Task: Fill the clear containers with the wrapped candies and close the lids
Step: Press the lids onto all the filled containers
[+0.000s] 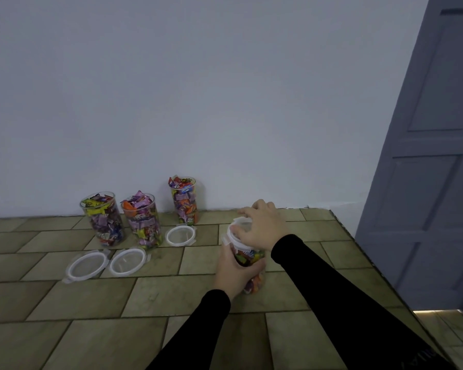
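**One jar getting its lid, three more waiting by the wall**

Closest to the camera are two arms in black sleeves [332,297] reaching out over a floor of tan stone-look tiles [78,303]. The left hand [234,275] is wrapped around the side of a clear container [251,263], fingers curled round the body of it, thumb side up near the rim. You can see wrapped candies through the plastic, orange and purple mostly. The jar stands on the tiles, leaning a bit toward the camera as far as I can tell.

The right hand [261,227] sits on top of that same jar, fingers bent over a white-rimmed lid [238,233] and pressing or gripping its edge. Whether the lid's side clips are snapped down, can't tell, the hand covers most of it.

Off to the left, three loose lids lie flat on the tiles: left lid [85,265], middle lid [127,261], and a third lid [180,235] a bit further back.

Behind those, three open containers stuffed with candy: left jar [102,218], middle jar [142,221], and the back jar [185,200] right up near the pale wall [198,89]. All three are topless, candy heaping over the rims.

On the right there's a grey panelled door [433,156].
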A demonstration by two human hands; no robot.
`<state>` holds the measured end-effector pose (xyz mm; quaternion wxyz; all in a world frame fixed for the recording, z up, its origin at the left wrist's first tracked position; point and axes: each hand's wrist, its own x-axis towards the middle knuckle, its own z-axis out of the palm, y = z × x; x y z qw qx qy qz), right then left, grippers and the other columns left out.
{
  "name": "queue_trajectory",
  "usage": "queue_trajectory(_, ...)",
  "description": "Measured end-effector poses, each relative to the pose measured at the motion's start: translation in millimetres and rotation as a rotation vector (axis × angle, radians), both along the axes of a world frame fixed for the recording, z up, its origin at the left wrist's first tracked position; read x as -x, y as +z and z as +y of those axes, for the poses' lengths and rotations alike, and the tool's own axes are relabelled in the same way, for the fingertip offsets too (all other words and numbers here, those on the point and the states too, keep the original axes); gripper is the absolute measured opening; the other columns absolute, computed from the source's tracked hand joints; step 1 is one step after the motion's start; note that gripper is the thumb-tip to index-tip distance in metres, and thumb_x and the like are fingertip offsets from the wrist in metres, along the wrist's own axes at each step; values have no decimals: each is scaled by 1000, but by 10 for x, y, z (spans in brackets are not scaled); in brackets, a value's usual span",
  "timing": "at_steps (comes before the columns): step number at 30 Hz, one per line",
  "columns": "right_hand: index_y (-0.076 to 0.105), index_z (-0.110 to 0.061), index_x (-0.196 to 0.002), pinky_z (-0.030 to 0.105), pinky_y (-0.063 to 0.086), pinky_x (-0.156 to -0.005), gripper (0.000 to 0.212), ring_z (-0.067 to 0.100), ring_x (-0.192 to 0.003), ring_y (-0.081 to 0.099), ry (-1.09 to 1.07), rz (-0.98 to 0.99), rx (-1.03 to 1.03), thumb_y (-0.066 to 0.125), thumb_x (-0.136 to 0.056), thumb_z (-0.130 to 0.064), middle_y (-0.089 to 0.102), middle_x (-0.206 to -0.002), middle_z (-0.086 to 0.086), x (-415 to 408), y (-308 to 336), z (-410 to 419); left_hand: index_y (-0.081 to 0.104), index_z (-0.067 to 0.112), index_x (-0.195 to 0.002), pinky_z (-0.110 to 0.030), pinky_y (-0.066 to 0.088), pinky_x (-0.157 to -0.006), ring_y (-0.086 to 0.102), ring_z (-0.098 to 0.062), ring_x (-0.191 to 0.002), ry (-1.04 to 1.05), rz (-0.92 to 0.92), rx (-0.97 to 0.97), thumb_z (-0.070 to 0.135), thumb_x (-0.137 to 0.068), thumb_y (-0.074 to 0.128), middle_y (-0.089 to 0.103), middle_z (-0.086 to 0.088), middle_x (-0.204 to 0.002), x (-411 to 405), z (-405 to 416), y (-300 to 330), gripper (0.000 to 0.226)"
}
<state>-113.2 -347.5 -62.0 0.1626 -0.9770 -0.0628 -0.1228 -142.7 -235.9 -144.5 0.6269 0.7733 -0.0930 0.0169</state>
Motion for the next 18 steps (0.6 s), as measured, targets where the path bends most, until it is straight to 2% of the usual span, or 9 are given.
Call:
queue_trajectory(4, 57, -30, -123, 29, 31, -90, 47, 19, -115, 37, 35, 41, 20, 48, -87, -57, 46, -117, -1, -11, 21, 21, 38, 37, -117, -12, 50, -78, 56, 5, -101, -3, 14, 1, 25, -70, 85, 56, 16, -113, 7, 35, 1, 67)
queue_trajectory(7, 57, -27, -124, 30, 31, -94, 46, 20, -116, 37, 30, 52, 6, 48, -88, -54, 46, -118, 0, -2, 24, 18, 37, 33, -120, -9, 48, -75, 55, 5, -101, -13, 23, -2, 26, -70, 85, 56, 15, -114, -7, 37, 9, 70)
queue_trajectory(10, 57, -24, -124, 31, 32, -95, 46, 20, -117, 37, 31, 63, 1, 50, -88, -52, 45, -119, 1, -1, 59, 29, 37, 31, -124, -10, 48, -77, 55, 2, -105, -30, 27, 5, 26, -69, 85, 56, 16, -115, -24, 40, 3, 73)
queue_trajectory(14, 61, -24, -118, 34, 37, -98, 49, 20, -115, 37, -17, 40, -11, 54, -83, -57, 43, -118, 0, 14, 63, 37, 41, 28, -126, -20, 51, -87, 58, -3, -107, -3, 9, 9, 34, -63, 86, 59, 11, -116, -72, 44, -59, 77)
queue_trajectory(16, 62, -18, -118, 34, 40, -99, 50, 20, -114, 42, -100, -6, -122, 59, -82, -53, 46, -119, 2, 60, 43, 30, 43, 27, -126, -18, 49, -85, 57, -3, -107, 31, 8, 12, 35, -61, 86, 59, 11, -116, -120, 42, -83, 78)
queue_trajectory(18, 65, -12, -113, 33, 48, -92, 45, 19, -106, 54, -173, -9, -278, 62, -82, -45, 57, -116, 5, 114, 16, 21, 45, 25, -126, -12, 46, -79, 57, 0, -106, 75, -3, 13, 33, -62, 86, 59, 12, -115, -162, 33, -87, 76)
